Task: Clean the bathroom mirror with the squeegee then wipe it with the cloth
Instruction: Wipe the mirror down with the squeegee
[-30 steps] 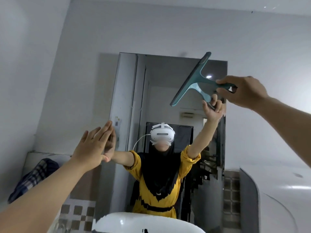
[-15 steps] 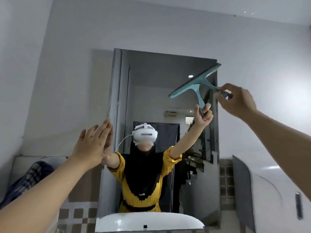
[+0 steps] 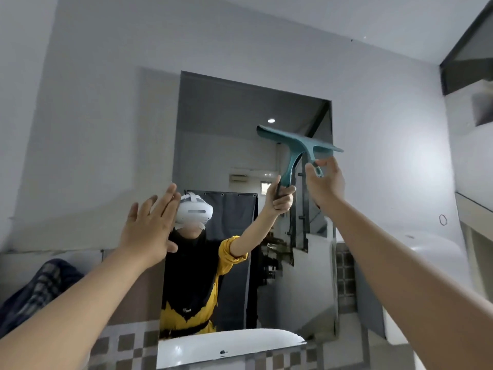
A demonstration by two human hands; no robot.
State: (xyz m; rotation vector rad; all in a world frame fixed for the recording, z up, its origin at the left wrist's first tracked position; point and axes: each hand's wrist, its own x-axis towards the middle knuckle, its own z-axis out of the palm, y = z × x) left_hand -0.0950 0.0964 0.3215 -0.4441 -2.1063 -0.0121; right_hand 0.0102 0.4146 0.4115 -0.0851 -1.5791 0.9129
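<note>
A tall frameless mirror (image 3: 229,124) hangs on the grey wall ahead. My right hand (image 3: 324,184) grips the handle of a teal squeegee (image 3: 296,141), whose blade lies nearly level across the mirror's upper right part. My left hand (image 3: 148,231) is flat with fingers spread, at the mirror's left edge around mid-height. The mirror reflects a person in a yellow top and a white headset, with both raised arms. A dark checked cloth (image 3: 34,292) lies bunched on the ledge at the lower left.
The rim of a white basin (image 3: 226,345) sits below the mirror. Checkered tiles (image 3: 125,345) run along the wall under it. A white rounded fixture (image 3: 429,252) stands to the right, and a dark-framed opening (image 3: 464,65) is at the upper right.
The squeegee has turned from a steep tilt to nearly level and come down the mirror's right side. My left hand has stayed flat at the left edge. The view has shifted.
</note>
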